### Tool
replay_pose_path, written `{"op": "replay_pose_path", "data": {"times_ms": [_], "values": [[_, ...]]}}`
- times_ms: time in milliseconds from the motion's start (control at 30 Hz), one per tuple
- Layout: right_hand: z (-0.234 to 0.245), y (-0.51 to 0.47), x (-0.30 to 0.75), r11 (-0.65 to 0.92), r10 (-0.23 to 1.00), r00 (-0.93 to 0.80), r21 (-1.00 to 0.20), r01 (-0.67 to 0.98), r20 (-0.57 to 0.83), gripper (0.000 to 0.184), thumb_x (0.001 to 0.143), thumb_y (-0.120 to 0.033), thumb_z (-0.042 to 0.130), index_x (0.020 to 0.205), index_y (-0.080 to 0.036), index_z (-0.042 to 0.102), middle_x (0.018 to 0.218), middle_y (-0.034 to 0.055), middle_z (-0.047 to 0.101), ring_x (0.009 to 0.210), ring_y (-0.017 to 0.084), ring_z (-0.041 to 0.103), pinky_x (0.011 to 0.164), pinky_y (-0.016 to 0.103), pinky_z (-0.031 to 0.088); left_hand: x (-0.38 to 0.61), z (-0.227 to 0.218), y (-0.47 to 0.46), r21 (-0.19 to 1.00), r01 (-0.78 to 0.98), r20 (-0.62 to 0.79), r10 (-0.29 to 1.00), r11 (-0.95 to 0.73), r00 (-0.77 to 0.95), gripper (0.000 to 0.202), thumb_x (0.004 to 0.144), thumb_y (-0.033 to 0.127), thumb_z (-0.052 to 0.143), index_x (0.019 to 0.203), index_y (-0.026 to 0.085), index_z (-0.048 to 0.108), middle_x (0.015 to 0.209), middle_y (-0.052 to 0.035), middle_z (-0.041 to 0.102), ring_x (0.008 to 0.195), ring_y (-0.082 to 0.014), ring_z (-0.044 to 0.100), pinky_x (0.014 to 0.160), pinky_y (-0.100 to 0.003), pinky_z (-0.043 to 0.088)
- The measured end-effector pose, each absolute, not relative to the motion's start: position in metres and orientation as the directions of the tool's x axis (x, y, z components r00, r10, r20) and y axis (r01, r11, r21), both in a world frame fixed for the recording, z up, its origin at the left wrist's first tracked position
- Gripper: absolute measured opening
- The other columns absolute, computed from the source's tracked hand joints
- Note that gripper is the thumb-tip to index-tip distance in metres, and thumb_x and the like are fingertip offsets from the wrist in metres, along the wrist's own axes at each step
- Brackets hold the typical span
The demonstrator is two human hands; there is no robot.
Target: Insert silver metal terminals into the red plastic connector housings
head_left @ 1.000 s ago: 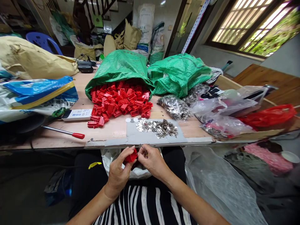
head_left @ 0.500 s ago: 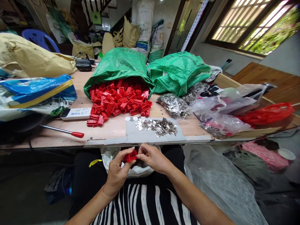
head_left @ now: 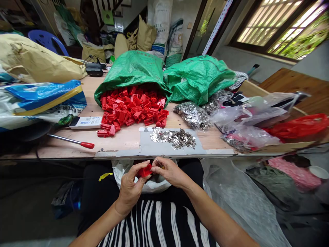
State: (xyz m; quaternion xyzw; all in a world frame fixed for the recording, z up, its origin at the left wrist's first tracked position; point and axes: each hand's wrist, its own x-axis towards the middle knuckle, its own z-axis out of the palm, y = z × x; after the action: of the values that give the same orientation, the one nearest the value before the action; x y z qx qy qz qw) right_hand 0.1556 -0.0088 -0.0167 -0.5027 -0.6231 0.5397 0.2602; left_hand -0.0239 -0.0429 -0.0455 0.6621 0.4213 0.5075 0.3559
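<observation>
My left hand (head_left: 131, 185) is closed round a small red plastic part (head_left: 144, 170), held just below the table's front edge. My right hand (head_left: 167, 170) pinches a thin metal piece (head_left: 156, 160) against that part. Under both hands lies a white plastic bag (head_left: 120, 169) on my lap. On the table a heap of red plastic parts (head_left: 132, 108) spills from a green sack (head_left: 132, 70). A scatter of small silver metal pieces (head_left: 173, 137) lies on a grey card (head_left: 154, 148) right in front of me.
A red-handled screwdriver (head_left: 73, 141) and a white remote (head_left: 84, 122) lie left of the red heap. A second green sack (head_left: 197, 77), clear bags of metal pieces (head_left: 192, 115), a red bag (head_left: 298, 126) and paper sacks (head_left: 36, 63) crowd the table (head_left: 64, 149).
Both hands stay together at the table's edge, the fingers shifting slightly on the red part. The view has tilted a little.
</observation>
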Motion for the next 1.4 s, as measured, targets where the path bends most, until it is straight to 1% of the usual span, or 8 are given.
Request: {"op": "replay_pose_path", "data": {"times_ms": [167,367,533,633,733,900,1233,1400], "values": [[-0.027,-0.008,0.154,-0.110,0.894,-0.394,-0.956,0.271,-0.214,0.016,0.078,-0.027,0.060,0.071,-0.018,0.049,0.065,-0.0046,0.048,0.061,0.009,0.040,0.057,0.021,0.033,-0.021,-0.046,-0.044,0.861,0.227,0.429,0.889,-0.456,0.158,0.031,0.086,0.016,0.060,0.115,0.025,0.058,0.116,-0.0050,0.070,0.107,-0.0191,0.066,0.093,-0.033,0.054],[-0.027,-0.008,0.154,-0.238,0.860,-0.435,-0.964,0.123,-0.268,0.029,0.074,-0.037,0.067,0.072,-0.018,0.046,0.064,-0.0056,0.044,0.060,0.009,0.038,0.056,0.022,0.031,-0.019,-0.050,-0.045,0.888,0.206,0.383,0.909,-0.412,0.168,0.032,0.085,0.016,0.061,0.116,0.025,0.057,0.114,-0.0050,0.070,0.103,-0.0187,0.067,0.088,-0.031,0.055],[-0.027,-0.011,0.153,-0.301,0.842,-0.466,-0.954,0.017,-0.274,0.039,0.070,-0.042,0.074,0.077,-0.019,0.044,0.066,-0.0062,0.046,0.060,0.009,0.039,0.056,0.022,0.032,-0.021,-0.053,-0.046,0.888,0.187,0.379,0.898,-0.421,0.223,0.036,0.084,0.014,0.061,0.117,0.027,0.058,0.115,-0.0036,0.070,0.107,-0.0186,0.065,0.092,-0.031,0.052],[-0.027,-0.011,0.154,-0.323,0.840,-0.469,-0.946,-0.027,-0.273,0.041,0.069,-0.042,0.075,0.083,-0.019,0.044,0.065,-0.0071,0.047,0.058,0.008,0.039,0.054,0.021,0.030,-0.021,-0.052,-0.045,0.904,0.168,0.354,0.910,-0.392,0.218,0.036,0.083,0.013,0.062,0.116,0.028,0.058,0.114,-0.0030,0.070,0.105,-0.0183,0.066,0.090,-0.030,0.052],[-0.024,-0.011,0.156,-0.351,0.827,-0.483,-0.935,-0.044,-0.287,0.044,0.069,-0.041,0.077,0.089,-0.018,0.045,0.070,-0.0058,0.051,0.056,0.006,0.040,0.052,0.020,0.029,-0.020,-0.050,-0.044,0.930,0.128,0.316,0.927,-0.344,0.201,0.034,0.083,0.014,0.064,0.114,0.027,0.060,0.112,-0.0033,0.070,0.102,-0.0188,0.067,0.087,-0.029,0.053],[-0.019,-0.011,0.159,-0.396,0.798,-0.517,-0.916,-0.061,-0.310,0.045,0.071,-0.045,0.074,0.094,-0.019,0.046,0.071,-0.0057,0.052,0.049,0.004,0.034,0.047,0.019,0.023,-0.020,-0.050,-0.044,0.963,0.053,0.254,0.954,-0.265,0.162,0.032,0.082,0.016,0.065,0.112,0.027,0.061,0.112,-0.0045,0.069,0.105,-0.0211,0.065,0.088,-0.032,0.053],[-0.018,-0.011,0.158,-0.445,0.774,-0.546,-0.889,-0.106,-0.322,0.046,0.070,-0.041,0.077,0.096,-0.019,0.046,0.074,-0.0049,0.054,0.049,0.003,0.036,0.046,0.018,0.023,-0.025,-0.054,-0.045,0.974,-0.020,0.227,0.958,-0.227,0.173,0.031,0.083,0.016,0.065,0.112,0.027,0.061,0.113,-0.0044,0.068,0.107,-0.0200,0.063,0.091,-0.031,0.051],[-0.024,-0.012,0.157,-0.507,0.745,-0.582,-0.844,-0.174,-0.328,0.044,0.068,-0.035,0.079,0.095,-0.018,0.048,0.072,-0.0054,0.053,0.053,0.004,0.041,0.047,0.017,0.027,-0.024,-0.045,-0.045,0.976,-0.123,0.200,0.965,-0.181,0.169,0.029,0.082,0.016,0.066,0.109,0.027,0.062,0.110,-0.0034,0.069,0.103,-0.0186,0.065,0.089,-0.030,0.053]]}}
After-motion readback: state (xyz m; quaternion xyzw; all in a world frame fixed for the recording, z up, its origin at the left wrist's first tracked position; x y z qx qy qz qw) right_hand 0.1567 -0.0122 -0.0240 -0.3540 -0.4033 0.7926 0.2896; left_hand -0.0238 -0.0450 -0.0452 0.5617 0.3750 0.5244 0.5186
